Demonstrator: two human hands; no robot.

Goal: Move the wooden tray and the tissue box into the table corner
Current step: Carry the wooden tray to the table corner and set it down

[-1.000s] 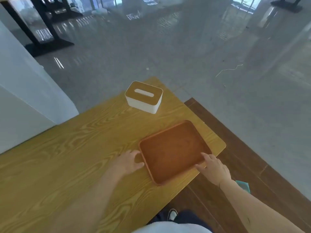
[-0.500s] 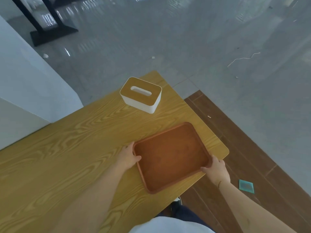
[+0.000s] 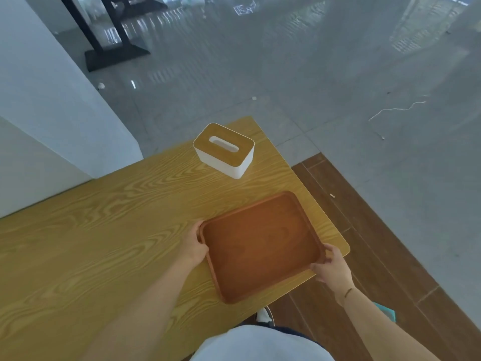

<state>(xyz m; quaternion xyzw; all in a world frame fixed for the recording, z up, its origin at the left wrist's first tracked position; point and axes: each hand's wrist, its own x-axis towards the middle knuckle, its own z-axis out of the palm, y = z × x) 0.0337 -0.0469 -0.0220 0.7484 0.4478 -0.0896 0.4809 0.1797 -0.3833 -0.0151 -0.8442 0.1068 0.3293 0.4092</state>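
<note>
The brown wooden tray (image 3: 260,243) lies on the yellow wood-grain table (image 3: 104,230) near its right end, one corner close to the near edge. My left hand (image 3: 194,247) grips the tray's left rim, fingers curled over it. My right hand (image 3: 330,267) holds the tray's right corner beside the table's rounded corner. The tissue box (image 3: 223,149), white with a wooden lid and an oval slot, stands apart from the tray at the table's far right corner. Neither hand touches the box.
A white wall or pillar (image 3: 52,113) borders the table's far left side. Beyond the table's right edge lie brown floorboards (image 3: 377,243) and grey tiles. A black stand base (image 3: 114,56) sits far off. My shoe (image 3: 264,315) shows below the table's near edge.
My hands went from resting beside the tray to gripping its left rim and right corner. The tray has turned slightly. The tissue box has stayed in place.
</note>
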